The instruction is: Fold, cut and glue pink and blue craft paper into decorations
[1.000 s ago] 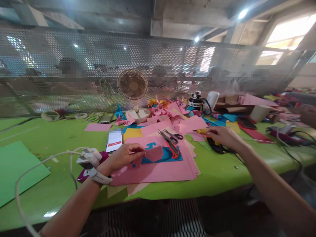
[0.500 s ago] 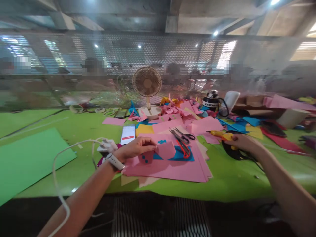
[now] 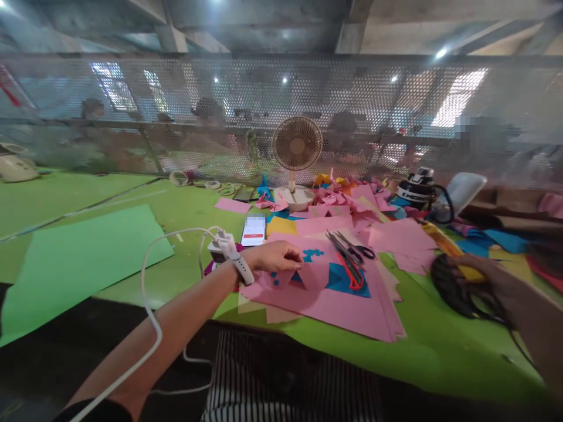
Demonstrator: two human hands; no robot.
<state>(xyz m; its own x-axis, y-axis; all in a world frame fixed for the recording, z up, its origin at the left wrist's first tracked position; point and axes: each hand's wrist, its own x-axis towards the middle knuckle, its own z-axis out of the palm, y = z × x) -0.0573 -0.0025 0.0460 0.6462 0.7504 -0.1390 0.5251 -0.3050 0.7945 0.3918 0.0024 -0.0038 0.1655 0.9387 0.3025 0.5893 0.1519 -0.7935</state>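
My left hand (image 3: 281, 257), with a white watch on its wrist, pinches the edge of a folded pink paper piece (image 3: 314, 281). Small blue paper cut-outs (image 3: 313, 255) lie just behind that piece. At the right, my right hand (image 3: 477, 271) is closed around a yellow glue gun (image 3: 448, 243), blurred by motion, its nose pointing up and left. A black object (image 3: 444, 281) lies under the gun. Scissors (image 3: 363, 251) and a red-handled cutter (image 3: 354, 275) rest beside the pink piece, over blue paper (image 3: 338, 280) and a stack of pink sheets (image 3: 369, 319).
A phone (image 3: 254, 230) and a white charger (image 3: 222, 245) with cables are left of the stack. Behind stand a small fan (image 3: 297, 143), a heap of pink scraps (image 3: 343, 196) and a black-topped bottle (image 3: 416, 187). A large green sheet (image 3: 88, 258) covers the left side.
The view has turned left, so the table's things appear farther right. My right hand has come nearer with the glue gun, whose nose now tilts up. My left hand still pinches the pink paper.
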